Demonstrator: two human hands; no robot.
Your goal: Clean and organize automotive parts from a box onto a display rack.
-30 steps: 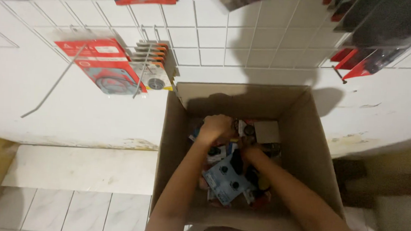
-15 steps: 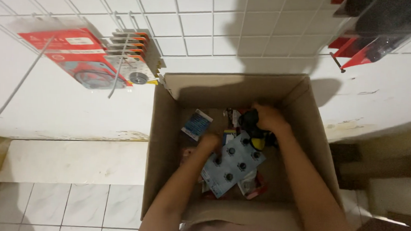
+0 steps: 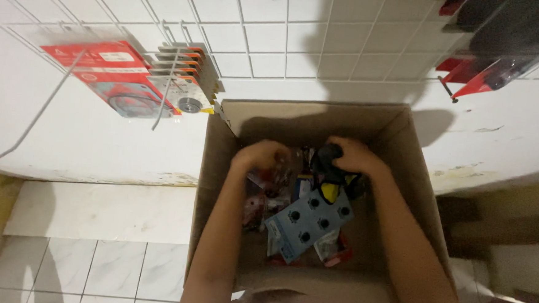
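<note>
Cardboard fills the nearest part of the view — an open brown box [image 3: 219, 167] stands on the floor below the camera, its flaps spread and its inside crowded with small packaged goods. Both forearms reach down into it from the bottom edge of the picture.

Closest among the contents lies a pale blue card [image 3: 309, 224] with dark round pieces set in rows, tilted across the middle of the heap; small clear packets with red in them sit just beside its lower corner. Past the card, the left hand [image 3: 263, 156] is down among clear-wrapped packets on the left side of the box, fingers curled together over them, though whether it actually grips one cannot be told. The right hand [image 3: 354, 156] is at the back right of the box, fingers closed around a black item [image 3: 329, 156] with a yellow part showing just beneath it, so the thing is held at the top of the pile, near the far wall of the box.

Beyond the box runs a white ledge [image 3: 98, 142], then a white tiled wall crossed by a wire grid [image 3: 275, 41]. On its hooks hang a red blister pack [image 3: 116, 79] and, just beside it, a stack of orange-edged cards [image 3: 184, 73] at the left — and red-and-black packaged tools [image 3: 483, 70] at the upper right.
</note>
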